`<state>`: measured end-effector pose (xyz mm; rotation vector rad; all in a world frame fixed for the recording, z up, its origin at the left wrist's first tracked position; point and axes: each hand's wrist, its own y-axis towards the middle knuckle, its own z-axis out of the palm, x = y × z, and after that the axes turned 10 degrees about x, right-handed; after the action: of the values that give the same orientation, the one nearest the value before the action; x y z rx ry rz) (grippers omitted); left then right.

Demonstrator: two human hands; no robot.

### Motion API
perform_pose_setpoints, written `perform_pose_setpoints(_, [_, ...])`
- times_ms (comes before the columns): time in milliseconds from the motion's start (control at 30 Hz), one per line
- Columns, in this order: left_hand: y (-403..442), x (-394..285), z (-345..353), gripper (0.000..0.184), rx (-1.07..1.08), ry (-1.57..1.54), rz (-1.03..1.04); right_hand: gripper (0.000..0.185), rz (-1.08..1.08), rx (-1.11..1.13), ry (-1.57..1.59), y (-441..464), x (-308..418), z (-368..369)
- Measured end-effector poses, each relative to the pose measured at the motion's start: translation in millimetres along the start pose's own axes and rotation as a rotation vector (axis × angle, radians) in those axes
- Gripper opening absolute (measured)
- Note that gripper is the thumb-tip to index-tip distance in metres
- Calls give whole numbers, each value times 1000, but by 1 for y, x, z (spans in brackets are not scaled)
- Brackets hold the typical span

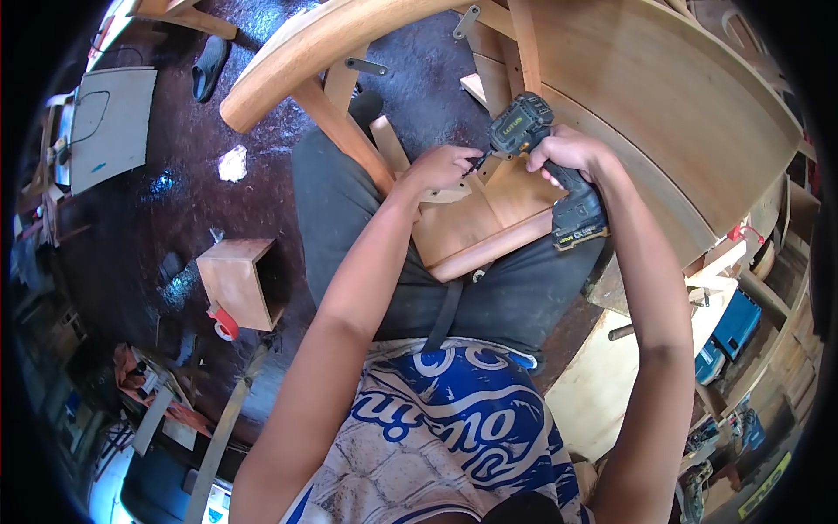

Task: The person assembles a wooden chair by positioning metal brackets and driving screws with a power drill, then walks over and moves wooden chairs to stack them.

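My right hand (pixel 572 153) is wrapped round the grip of a black cordless drill (pixel 521 125) marked LOTUS. The drill's nose points left, toward my left hand (pixel 443 168). Those left fingers are closed together at the drill's tip; what they pinch is too small to make out. Beneath both hands, a wooden piece with a rounded front edge (pixel 493 249) rests across my lap. It belongs to, or lies against, a wooden furniture frame with a thick curved rail (pixel 323 54) and a wide curved panel (pixel 663 113). A pale flat piece (pixel 447 194) lies just below my left hand.
Metal link plates (pixel 367 66) hang on the frame. On the dark floor at left stand a small wooden box (pixel 236 281) with a red tape roll (pixel 224 323) beside it, and a dark shoe (pixel 209 68). A blue case (pixel 736 323) and timber pieces are at right.
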<state>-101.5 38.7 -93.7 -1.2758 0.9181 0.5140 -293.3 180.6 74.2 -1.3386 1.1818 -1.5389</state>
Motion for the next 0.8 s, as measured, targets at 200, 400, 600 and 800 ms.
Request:
perform_pose_setpoints(200, [10, 11, 6, 63, -15, 57, 27, 12, 51, -3, -45, 16, 0, 4])
perform_pose_setpoints(400, [3, 6, 10, 58, -41, -26, 33, 12, 50, 3, -40, 19, -3, 1])
perform_pose_setpoints(600, [12, 30, 15, 54, -72, -81, 96, 11, 53, 14, -40, 16, 1, 3])
perform_pose_setpoints(800, [8, 22, 13, 56, -50, -21, 57, 11, 57, 8, -74, 15, 6, 7])
